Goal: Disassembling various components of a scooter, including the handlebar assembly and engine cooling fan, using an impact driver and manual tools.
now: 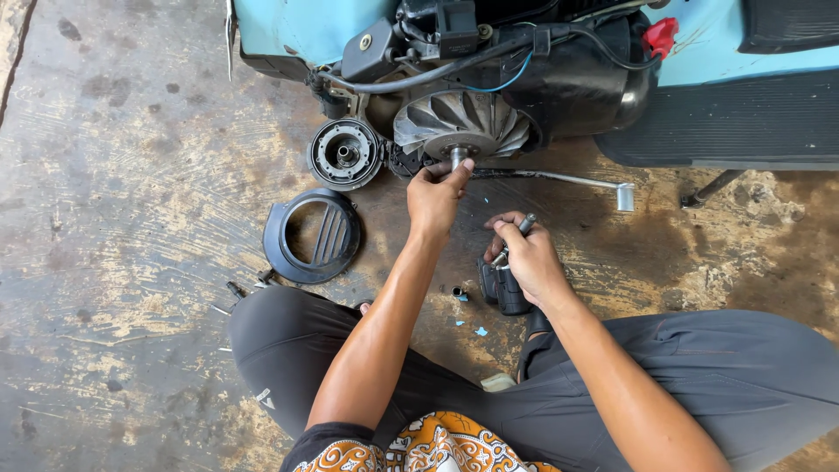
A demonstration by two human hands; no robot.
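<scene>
My left hand reaches up to a scooter engine and pinches a small metal socket-like piece at the hub of the grey finned cooling fan. My right hand rests lower on the floor, closed around a small metal tool whose tip sticks up between thumb and fingers. Just below that hand lies a dark power tool, partly hidden by the fingers.
A round dark fan cover lies on the stained concrete floor to the left. A round clutch-like part sits beside the engine. A kick-start lever stretches right. Light blue scooter body spans the top. My bent legs fill the bottom.
</scene>
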